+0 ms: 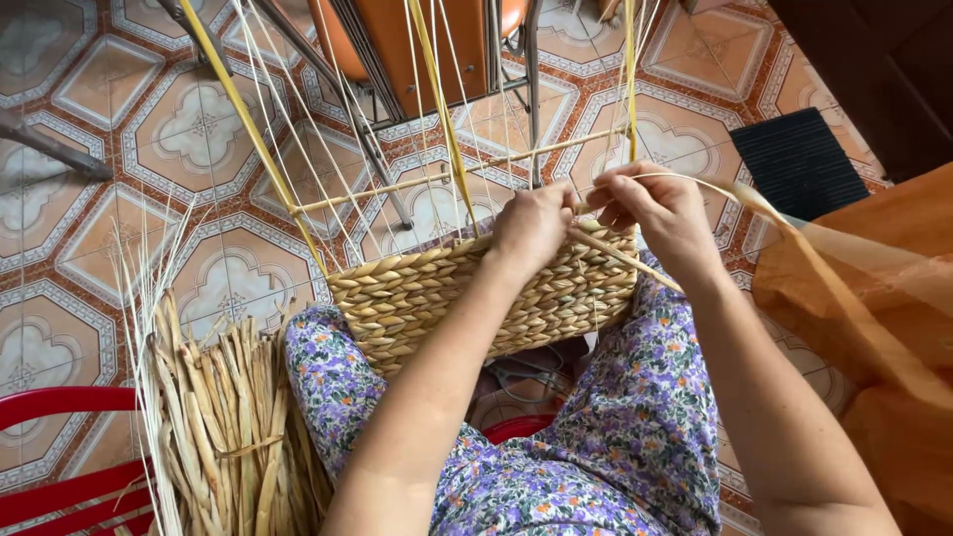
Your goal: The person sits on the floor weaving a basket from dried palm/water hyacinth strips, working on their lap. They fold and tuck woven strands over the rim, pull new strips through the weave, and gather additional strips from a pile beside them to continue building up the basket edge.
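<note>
A home craft corner: patterned floor tiles [208, 129], dried reed bundle [223, 427], red plastic chair [60, 457]

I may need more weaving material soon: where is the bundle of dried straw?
In the head view, the bundle of dried straw stands at lower left, beside the person's floral-clothed knee and just below-left of the woven basket, next to a red chair.

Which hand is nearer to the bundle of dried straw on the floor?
Left. The left hand rests on the woven basket rim, closer to the straw bundle at lower left; the right hand is farther right, pinching a strand.
</note>
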